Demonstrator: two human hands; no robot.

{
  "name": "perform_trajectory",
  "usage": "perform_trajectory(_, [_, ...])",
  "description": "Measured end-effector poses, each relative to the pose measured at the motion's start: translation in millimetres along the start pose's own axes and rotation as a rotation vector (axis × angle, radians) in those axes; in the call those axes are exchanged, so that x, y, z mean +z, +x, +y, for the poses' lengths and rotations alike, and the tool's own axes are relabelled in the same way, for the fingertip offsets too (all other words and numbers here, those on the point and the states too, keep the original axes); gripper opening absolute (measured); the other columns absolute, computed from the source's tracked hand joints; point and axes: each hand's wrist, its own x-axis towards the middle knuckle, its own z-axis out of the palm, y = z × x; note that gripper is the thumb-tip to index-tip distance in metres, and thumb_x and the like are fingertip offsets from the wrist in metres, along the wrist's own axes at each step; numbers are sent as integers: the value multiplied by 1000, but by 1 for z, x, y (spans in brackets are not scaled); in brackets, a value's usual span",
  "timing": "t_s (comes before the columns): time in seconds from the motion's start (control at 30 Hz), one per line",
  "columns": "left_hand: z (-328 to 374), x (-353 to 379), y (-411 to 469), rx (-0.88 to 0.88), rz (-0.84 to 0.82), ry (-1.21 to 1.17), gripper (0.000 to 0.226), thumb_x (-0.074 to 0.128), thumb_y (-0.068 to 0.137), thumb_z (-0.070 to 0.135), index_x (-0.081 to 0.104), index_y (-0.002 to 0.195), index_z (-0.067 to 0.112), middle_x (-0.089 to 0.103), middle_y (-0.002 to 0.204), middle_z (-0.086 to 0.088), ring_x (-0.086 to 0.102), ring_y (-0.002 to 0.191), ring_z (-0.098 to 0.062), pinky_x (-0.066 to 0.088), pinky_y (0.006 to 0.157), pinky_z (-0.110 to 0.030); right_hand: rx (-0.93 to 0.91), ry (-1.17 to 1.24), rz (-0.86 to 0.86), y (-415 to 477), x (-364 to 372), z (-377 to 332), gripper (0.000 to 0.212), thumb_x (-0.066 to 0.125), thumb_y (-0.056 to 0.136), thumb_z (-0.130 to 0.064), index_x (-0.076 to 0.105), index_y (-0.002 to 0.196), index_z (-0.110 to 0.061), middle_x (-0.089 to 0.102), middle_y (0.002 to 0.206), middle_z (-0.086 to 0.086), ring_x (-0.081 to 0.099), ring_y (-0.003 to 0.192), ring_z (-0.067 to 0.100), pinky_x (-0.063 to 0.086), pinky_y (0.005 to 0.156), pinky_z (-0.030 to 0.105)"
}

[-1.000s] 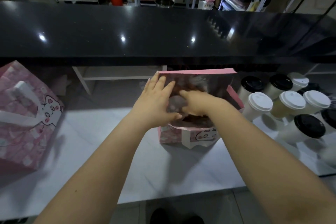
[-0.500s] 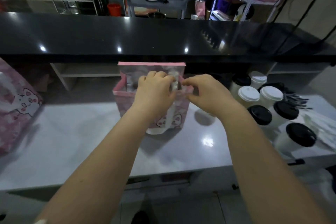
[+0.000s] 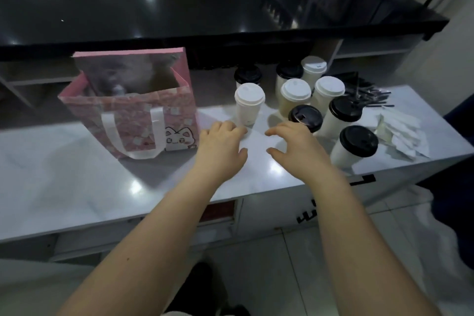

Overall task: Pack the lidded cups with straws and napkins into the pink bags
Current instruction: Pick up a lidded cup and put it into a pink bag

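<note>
White tabletop (image 3: 77, 174) runs below a glossy black counter (image 3: 205, 7). At the left stands the open pink bag (image 3: 133, 120), its contents a blur (something pale inside, no more can be told). Right of it cluster the lidded cups (image 3: 295, 100), with straws (image 3: 369, 95) and napkins (image 3: 402, 133) farther right. Both hands hover empty, fingers loosely curled: the left hand (image 3: 220, 146) just beside the nearest white-lidded cup (image 3: 249, 105), the right hand (image 3: 295, 146) hiding the base of a black-lidded cup (image 3: 305, 115).
</note>
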Motion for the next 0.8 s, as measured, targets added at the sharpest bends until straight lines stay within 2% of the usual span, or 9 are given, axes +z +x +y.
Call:
perform_trajectory(0.27, [-11, 21, 51, -77, -15, -20, 48, 53, 91, 30, 47, 138, 22, 49, 134, -2, 39, 125, -27, 34, 96, -42, 12, -9, -10, 48, 17, 21, 44, 68, 87, -23, 57, 130, -20, 52, 131, -3, 36, 127, 18, 31, 100, 28])
perform_trajectory(0.43, [-21, 23, 107, -76, 15, -62, 54, 54, 89, 26, 43, 142, 21, 45, 137, -2, 35, 127, -26, 30, 101, -42, 30, -53, 3, 105, 24, 24, 61, 71, 83, -24, 47, 139, -22, 42, 140, -1, 33, 128, 21, 36, 103, 38])
perform_trajectory(0.67, [-41, 28, 150, -104, 20, 0, 59, 55, 89, 29, 36, 144, 21, 37, 144, -4, 30, 132, -27, 28, 104, -42, 59, -118, -119, 181, 40, 30, 87, 79, 72, -34, 33, 147, -31, 26, 152, 3, 23, 137, 28, 28, 109, 38])
perform_trajectory(0.8, [-43, 39, 151, -131, 27, -11, 55, 54, 88, 28, 39, 141, 24, 38, 143, -2, 33, 131, -26, 29, 102, -41, 62, -104, -105, 195, 59, 32, 82, 80, 71, -37, 39, 142, -32, 28, 149, 5, 24, 134, 29, 33, 107, 43])
